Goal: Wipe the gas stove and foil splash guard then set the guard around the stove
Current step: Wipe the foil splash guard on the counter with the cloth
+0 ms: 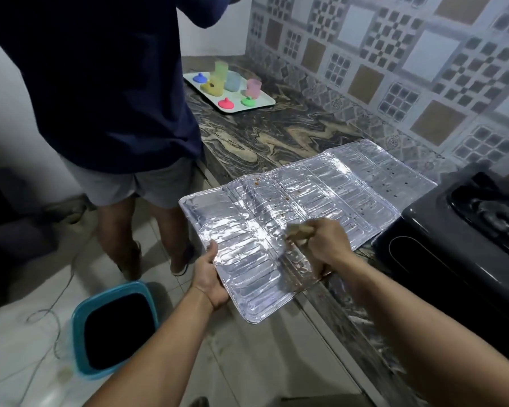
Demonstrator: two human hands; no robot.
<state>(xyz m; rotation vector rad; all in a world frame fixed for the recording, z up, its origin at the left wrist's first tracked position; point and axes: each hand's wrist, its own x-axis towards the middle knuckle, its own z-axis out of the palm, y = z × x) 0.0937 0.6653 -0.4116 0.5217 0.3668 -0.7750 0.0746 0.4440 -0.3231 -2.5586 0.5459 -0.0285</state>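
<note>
The foil splash guard (300,207) lies unfolded flat across the marble counter (265,136), its near panel jutting out past the counter's front edge. Brown specks dot its middle and far panels. My left hand (209,274) grips the guard's near left edge, thumb on top. My right hand (318,245) is curled round a small pale cloth or sponge (296,230) and presses it on the foil near the middle crease. The black gas stove (441,239) stands on the counter at the right, touching the guard's right edge.
Another person (106,113) in a dark shirt and grey shorts stands close on the left by the counter. A blue bin (115,327) sits on the tiled floor below my left arm. A white tray (265,102) with coloured cups and lids rests at the counter's far end.
</note>
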